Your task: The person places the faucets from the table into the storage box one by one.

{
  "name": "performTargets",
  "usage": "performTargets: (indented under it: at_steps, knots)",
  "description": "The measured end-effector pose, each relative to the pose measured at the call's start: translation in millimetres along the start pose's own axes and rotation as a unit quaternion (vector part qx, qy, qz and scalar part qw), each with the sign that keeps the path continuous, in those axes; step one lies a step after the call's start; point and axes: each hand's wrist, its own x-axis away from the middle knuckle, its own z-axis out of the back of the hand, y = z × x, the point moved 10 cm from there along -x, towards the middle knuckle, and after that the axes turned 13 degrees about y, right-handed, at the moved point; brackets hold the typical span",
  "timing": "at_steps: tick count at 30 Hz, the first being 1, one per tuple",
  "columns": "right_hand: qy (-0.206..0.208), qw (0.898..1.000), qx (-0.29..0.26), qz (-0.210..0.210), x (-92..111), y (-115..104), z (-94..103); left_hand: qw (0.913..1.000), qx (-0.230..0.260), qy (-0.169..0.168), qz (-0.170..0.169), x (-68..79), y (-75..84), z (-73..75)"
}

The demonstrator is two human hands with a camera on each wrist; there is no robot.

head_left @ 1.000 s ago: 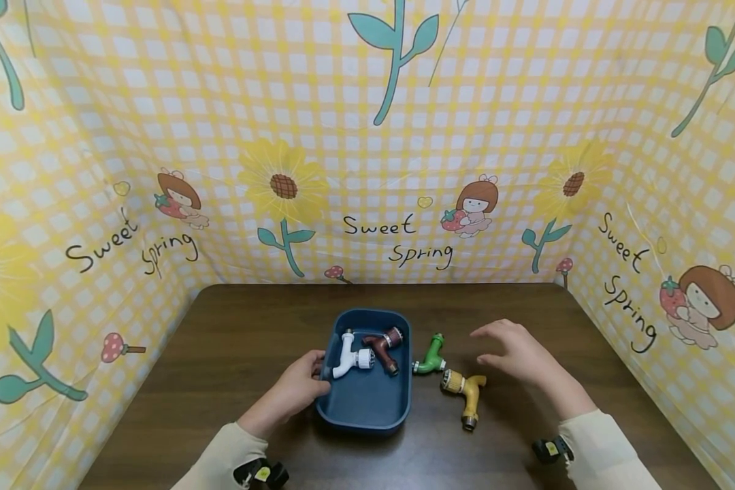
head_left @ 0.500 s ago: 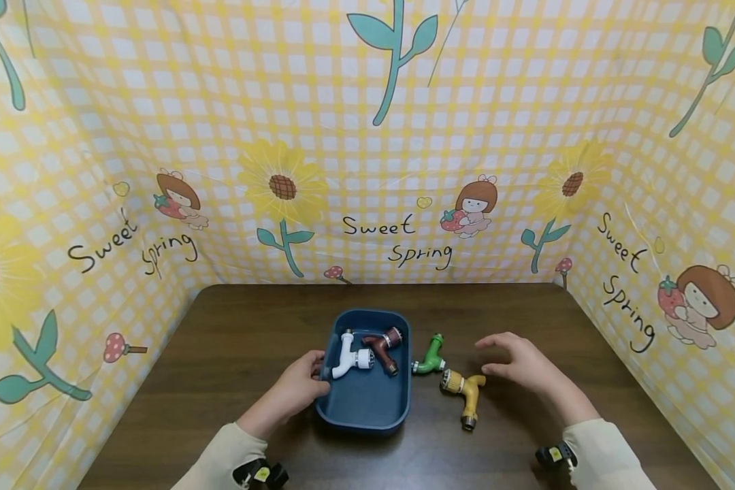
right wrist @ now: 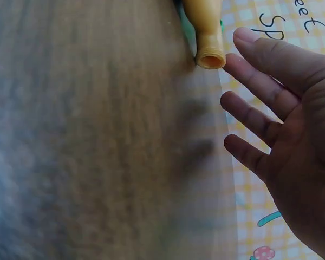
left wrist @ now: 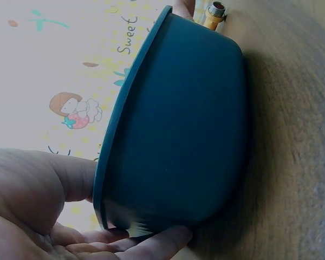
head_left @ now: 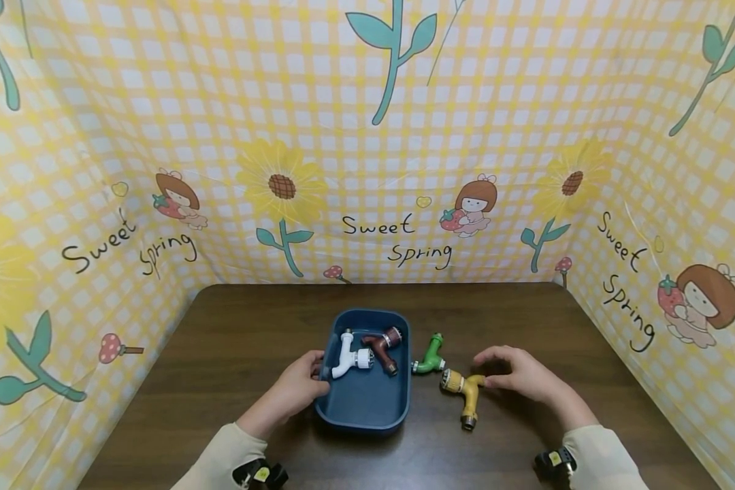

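Note:
My left hand (head_left: 290,389) grips the left wall of a dark blue plastic tub (head_left: 364,405); in the left wrist view its thumb is at the rim and fingers lie against the outside. Inside the tub lie a white tap (head_left: 346,357) and a dark red-brown tap (head_left: 387,352). Right of it, on the table, a yellow tap (head_left: 470,395) lies beside a smaller green tap (head_left: 431,357). My right hand (head_left: 523,374) is at the yellow tap's spout, fingers spread apart; the right wrist view shows the spout end (right wrist: 210,57) near thumb and index finger, with no grip on it.
The brown wooden table (head_left: 251,320) extends around the tub and taps. Patterned yellow check cloth (head_left: 380,170) hangs behind the table and along both sides. Each wrist wears a small black device.
My right hand has come down and toward the front of the table, nearer to the yellow tap's spout. My left hand, the tub and the taps have stayed in place.

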Motion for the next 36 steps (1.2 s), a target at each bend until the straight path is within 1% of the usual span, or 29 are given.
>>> performTargets:
  at_steps: [3, 10, 15, 18, 27, 36]
  knots:
    - [-0.007, 1.000, -0.009, -0.001, 2.1, 3.4, -3.4, 1.0000, 0.001, 0.000, 0.000, -0.2, -0.1, 0.0]
    - [0.004, 1.000, 0.000, -0.010, 3.5, 10.1, -4.5, 0.9999, 0.010, -0.003, 0.002, 0.7, -0.8, -1.6]
    - [0.010, 1.000, 0.014, -0.013, 3.1, 11.3, -5.0, 1.0000, 0.008, -0.003, 0.004, 0.8, -0.2, -1.3]
    - [0.009, 1.000, 0.019, -0.006, 2.5, 10.8, -5.8, 1.0000, 0.003, -0.002, 0.004, 0.3, -0.1, -0.6]
    - [0.008, 1.000, 0.024, -0.011, 2.5, 13.9, -9.2, 1.0000, -0.001, -0.001, 0.006, -0.2, -0.6, -0.2]
    - [0.012, 1.000, 0.024, -0.011, 2.2, 10.3, -10.6, 1.0000, 0.002, -0.002, 0.007, 0.4, 0.7, 0.0]
